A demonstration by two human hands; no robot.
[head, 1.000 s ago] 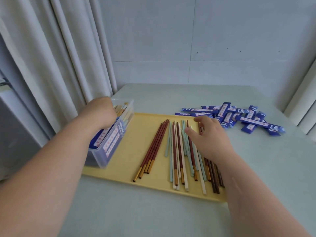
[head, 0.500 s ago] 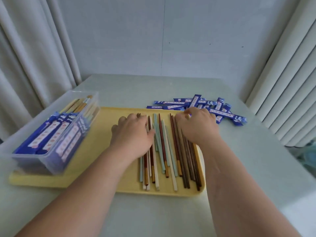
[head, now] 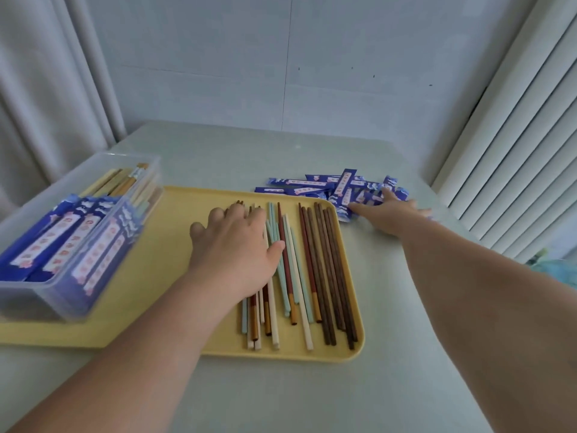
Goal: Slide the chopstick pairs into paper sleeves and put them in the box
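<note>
Several loose chopsticks point(head: 315, 270) in brown, red, mint and cream lie lengthwise on the right half of a yellow tray point(head: 162, 270). My left hand point(head: 234, 248) lies palm down on the left part of that bunch, fingers spread flat over them. A heap of blue paper sleeves point(head: 331, 189) sits on the table just beyond the tray's far right corner. My right hand point(head: 387, 214) reaches onto the heap's right end with fingers extended, touching the sleeves. A clear plastic box point(head: 93, 295) on the tray's left end holds several sleeved pairs.
The grey table point(head: 281, 395) fills the foreground. A wall stands behind it, curtains point(head: 46, 89) hang at the left and white slatted blinds point(head: 515, 151) at the right. Something turquoise point(head: 559, 270) shows off the table's right edge.
My left hand came out of the box and now lies on the chopsticks. My right hand left the chopsticks and moved right onto the sleeve heap. The view swung to the right.
</note>
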